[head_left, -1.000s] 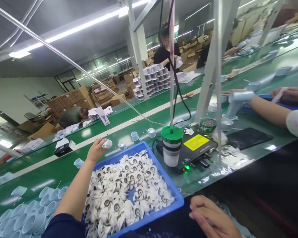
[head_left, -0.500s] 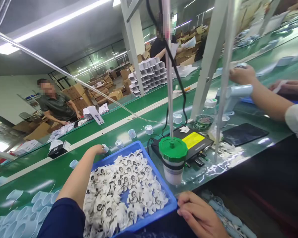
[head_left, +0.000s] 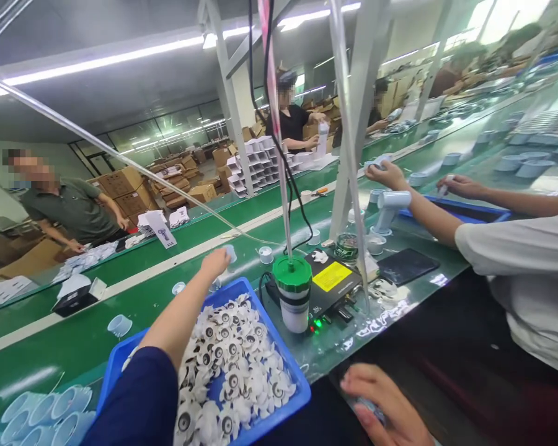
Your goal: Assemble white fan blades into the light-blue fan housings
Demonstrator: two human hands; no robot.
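My left hand point(head_left: 215, 264) reaches over the far edge of the blue tray point(head_left: 302, 387), its fingers closed on a small pale blue ring point(head_left: 231, 253) on the green belt. White bladed rotors point(head_left: 232, 350) with dark round centres fill much of the tray. At the lower right, beside the tray, my right hand point(head_left: 390, 399) curls around a pale bluish object point(head_left: 372, 410), mostly hidden by its fingers. Another small ring point(head_left: 266, 254) stands to the right of my left hand, and one point(head_left: 178, 288) to its left.
A green-lidded container point(head_left: 292, 297) and a black box with a yellow label point(head_left: 330, 277) stand right of the tray. Pale blue housings point(head_left: 58, 412) fill the lower left. A co-worker's arm point(head_left: 432, 214) is at the right; a metal post point(head_left: 353, 124) rises beyond the box.
The view has turned right. My left hand has left one small ring and moved right along the belt to another. My right hand, earlier by the tray's corner, now shows a pale object between its fingers.
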